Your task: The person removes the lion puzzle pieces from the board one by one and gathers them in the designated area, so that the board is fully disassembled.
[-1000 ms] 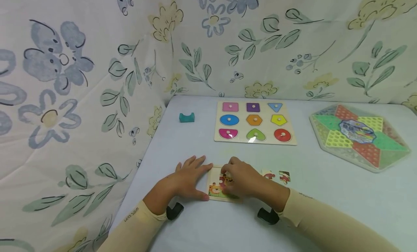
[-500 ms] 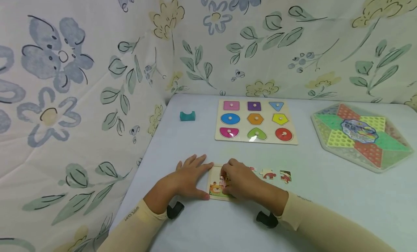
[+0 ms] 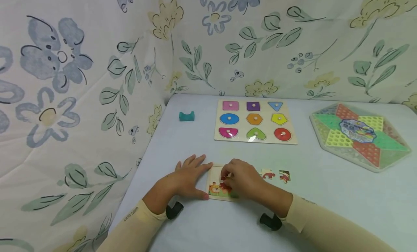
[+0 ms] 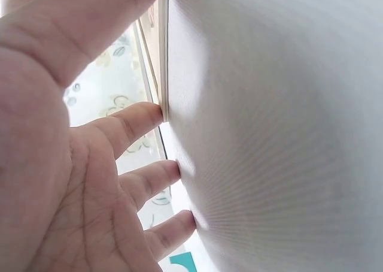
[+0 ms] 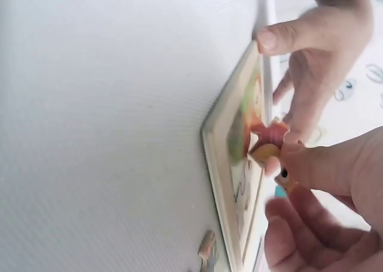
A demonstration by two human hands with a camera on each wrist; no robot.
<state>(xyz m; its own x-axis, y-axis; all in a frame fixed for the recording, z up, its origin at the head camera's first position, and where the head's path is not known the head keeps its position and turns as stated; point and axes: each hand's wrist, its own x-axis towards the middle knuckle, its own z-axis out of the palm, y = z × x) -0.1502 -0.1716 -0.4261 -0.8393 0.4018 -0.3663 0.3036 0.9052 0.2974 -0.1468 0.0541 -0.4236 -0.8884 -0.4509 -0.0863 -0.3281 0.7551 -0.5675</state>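
Observation:
My left hand (image 3: 189,179) lies with fingers spread at the left side of a small wooden puzzle board (image 3: 215,199). Its thumb and index fingertips touch the board's edge, while the other fingertips rest on the white table in the left wrist view. Over the board, my right hand (image 3: 242,177) pinches a red and yellow puzzle piece (image 5: 272,134) between thumb and fingers. The piece is tilted, close above the board, and partly hidden by the fingertips. Fitted pieces with an orange animal face (image 3: 214,189) and green ground fill the board's near part; its upper left shows bare wood.
Loose puzzle pieces (image 3: 285,176) lie right of the board. Behind stands a shape board (image 3: 239,140) with knobbed shapes. A hexagonal game box (image 3: 358,132) lies at the right, a teal block (image 3: 186,117) at the back left. Floral cloth (image 3: 130,63) borders the table's left and back.
The right hand has shifted slightly, and the puzzle piece between its fingers has turned, now showing more red. My left hand stays at the board's edge.

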